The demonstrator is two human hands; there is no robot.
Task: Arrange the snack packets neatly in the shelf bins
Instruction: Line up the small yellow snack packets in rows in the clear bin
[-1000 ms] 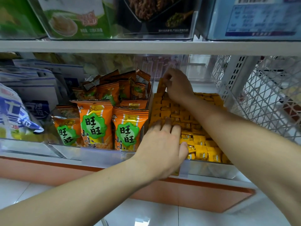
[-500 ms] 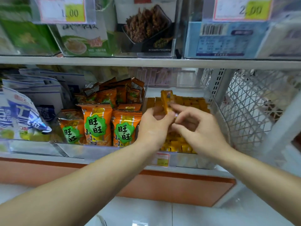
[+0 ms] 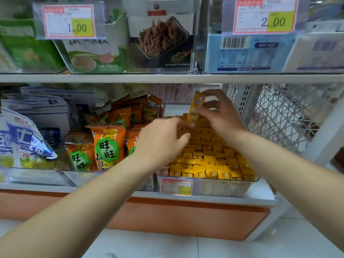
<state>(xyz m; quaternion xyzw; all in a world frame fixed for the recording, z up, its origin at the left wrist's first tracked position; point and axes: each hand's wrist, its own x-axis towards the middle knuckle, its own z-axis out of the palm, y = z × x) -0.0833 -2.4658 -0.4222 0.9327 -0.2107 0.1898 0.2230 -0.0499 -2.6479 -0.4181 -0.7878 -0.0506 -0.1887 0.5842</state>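
The yellow packet [image 3: 197,106] now stands upright, lifted clear above the far half of the clear bin [image 3: 225,189], where half a second ago it was held lower, over the middle of the rows. The right hand [image 3: 222,116] pinches its upper part between thumb and fingertips. The left hand [image 3: 162,144], which shared that hold a moment back, has dropped a little to the near left and is blurred. Its fingers curl close to the packet's lower end, but I cannot tell whether they touch it or have let go.

A second ago both hands lay flat on the stock, the right at the far end and the left pressing the near rows. The work has therefore shifted from patting the layer down to pulling out one stray piece. The small yellow packets [image 3: 208,164] fill the bin in fairly even rows, so this piece probably needs a slot at the far end before the bin counts as tidy.

To the left, the orange snack bags [image 3: 107,146] stand in the neighbouring bin, those at the far end leaning unevenly. A blue and white bag [image 3: 20,142] lies further left. A price tag [image 3: 176,186] hangs on the bin front, and a white mesh panel [image 3: 279,118] closes the right side.
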